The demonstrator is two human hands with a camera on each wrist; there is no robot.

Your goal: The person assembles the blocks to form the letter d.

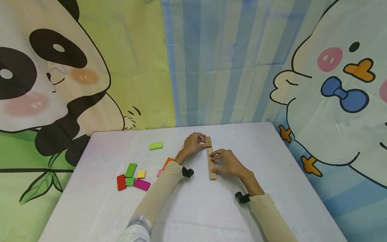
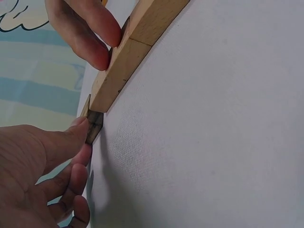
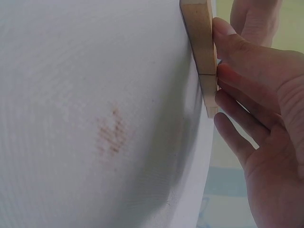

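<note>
Plain wooden blocks [image 1: 211, 164] lie end to end in a straight row on the white table, and the left wrist view shows a seam [image 2: 141, 42] between two of them. My left hand [image 1: 193, 144] pinches a darker-grained wooden block [image 1: 208, 142] at the row's far end, its thumb on one face; that block sits slightly offset from the row. The fingers of my right hand [image 1: 229, 163] rest along the right side and top of the row, fairly straight, and its thumb [image 3: 225, 31] touches the nearer block. No fingers show on the row's left side.
Left of the hands lie colored blocks: a lime one [image 1: 156, 146] farther back, and green [image 1: 131, 170], red [image 1: 121, 182], yellow [image 1: 141, 174] and magenta [image 1: 141, 184] ones grouped together. An orange block [image 1: 168, 163] and a pink one [image 1: 159, 172] are partly hidden by my left sleeve.
</note>
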